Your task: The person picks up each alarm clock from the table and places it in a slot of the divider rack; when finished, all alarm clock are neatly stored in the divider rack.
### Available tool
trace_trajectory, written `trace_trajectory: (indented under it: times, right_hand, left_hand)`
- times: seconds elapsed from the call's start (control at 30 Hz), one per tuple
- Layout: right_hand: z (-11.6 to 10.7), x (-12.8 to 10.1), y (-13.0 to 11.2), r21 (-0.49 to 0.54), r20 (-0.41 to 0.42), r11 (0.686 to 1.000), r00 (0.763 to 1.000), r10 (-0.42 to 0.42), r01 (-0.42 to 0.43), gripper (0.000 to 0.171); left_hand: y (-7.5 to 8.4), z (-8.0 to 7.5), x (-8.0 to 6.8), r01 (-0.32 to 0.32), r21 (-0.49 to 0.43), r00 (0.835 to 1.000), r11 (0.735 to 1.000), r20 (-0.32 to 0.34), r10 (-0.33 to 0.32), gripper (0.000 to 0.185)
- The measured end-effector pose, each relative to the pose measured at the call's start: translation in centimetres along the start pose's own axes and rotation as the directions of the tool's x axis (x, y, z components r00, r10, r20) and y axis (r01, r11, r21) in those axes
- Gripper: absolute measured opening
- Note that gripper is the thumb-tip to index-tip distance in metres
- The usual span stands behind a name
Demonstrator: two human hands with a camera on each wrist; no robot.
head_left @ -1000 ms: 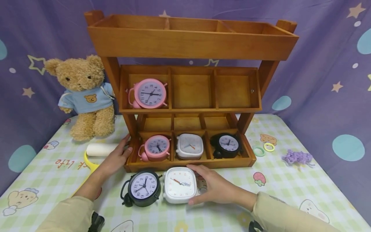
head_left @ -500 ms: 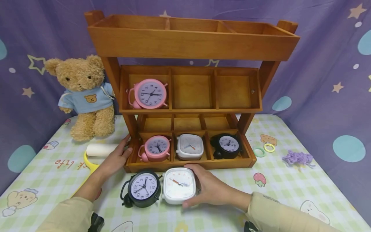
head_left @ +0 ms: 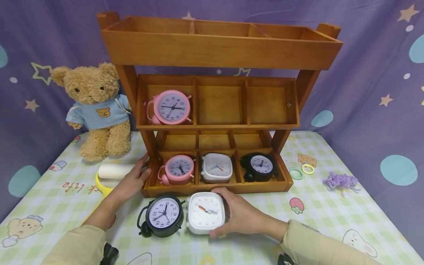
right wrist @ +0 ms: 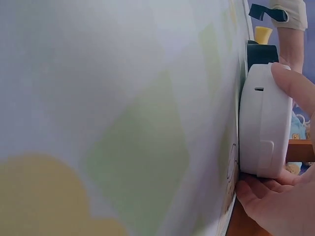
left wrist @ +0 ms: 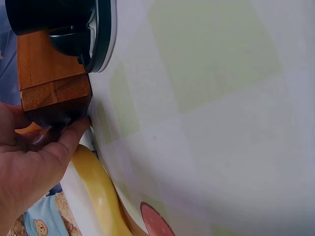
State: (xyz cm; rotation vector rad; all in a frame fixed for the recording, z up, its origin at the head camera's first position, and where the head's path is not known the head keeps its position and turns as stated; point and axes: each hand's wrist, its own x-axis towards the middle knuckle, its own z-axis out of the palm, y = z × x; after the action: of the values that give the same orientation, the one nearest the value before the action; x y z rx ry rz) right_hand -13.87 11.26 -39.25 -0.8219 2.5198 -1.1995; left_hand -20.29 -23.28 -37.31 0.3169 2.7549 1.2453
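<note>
On the checked counter [head_left: 318, 209], just in front of the wooden shelf [head_left: 218, 187], lies a white square clock [head_left: 205, 212]; the right hand [head_left: 243, 215] grasps its right side, fingers curled round the edges; a black round clock [head_left: 163, 214] sits just beside it; the left hand [head_left: 132, 180] rests against the shelf's left corner, fingers relaxed.

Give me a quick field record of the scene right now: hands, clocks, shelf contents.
right hand: grips the white square clock lying on the table
left hand: rests against the left end of the wooden shelf
black round clock: on the table, left of the white one
bottom tier: pink clock, white clock, black clock
middle tier: pink clock at left, other two compartments hold nothing
</note>
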Motion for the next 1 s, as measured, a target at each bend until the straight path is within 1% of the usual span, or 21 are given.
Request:
trace_trajectory:
  times: [0.07, 0.2, 0.3, 0.57, 0.9, 1.0]
  right_hand:
    - [0.05, 0.05, -0.01, -0.002, 0.001, 1.000, 1.000, 0.007, -0.007, 0.105]
    - [0.14, 0.12, -0.14, -0.018, 0.004, 1.000, 1.000, 0.020, -0.020, 0.109]
    - [0.20, 0.18, -0.20, -0.022, -0.002, 1.000, 1.000, 0.022, -0.022, 0.108]
    - [0.03, 0.21, -0.04, 0.023, -0.013, 1.000, 1.000, 0.014, -0.014, 0.104]
    - [-0.13, -0.09, 0.09, -0.038, -0.010, 0.999, 1.000, -0.011, 0.011, 0.106]
    - [-0.44, -0.30, 0.09, -0.039, -0.007, 0.999, 1.000, -0.006, 0.006, 0.106]
  left_hand:
    - [0.02, -0.02, -0.05, -0.012, 0.000, 1.000, 1.000, -0.006, 0.012, 0.063]
    - [0.03, -0.09, -0.02, -0.008, -0.002, 1.000, 1.000, -0.002, 0.008, 0.063]
    - [0.05, -0.09, -0.04, 0.006, 0.001, 1.000, 1.000, 0.005, -0.006, 0.064]
    - [0.16, -0.10, -0.04, 0.017, -0.011, 1.000, 1.000, 0.015, -0.017, 0.064]
    - [0.04, -0.11, -0.05, 0.021, -0.014, 1.000, 1.000, 0.013, -0.021, 0.064]
    - [-0.01, -0.10, -0.09, 0.025, -0.013, 1.000, 1.000, 0.013, -0.024, 0.064]
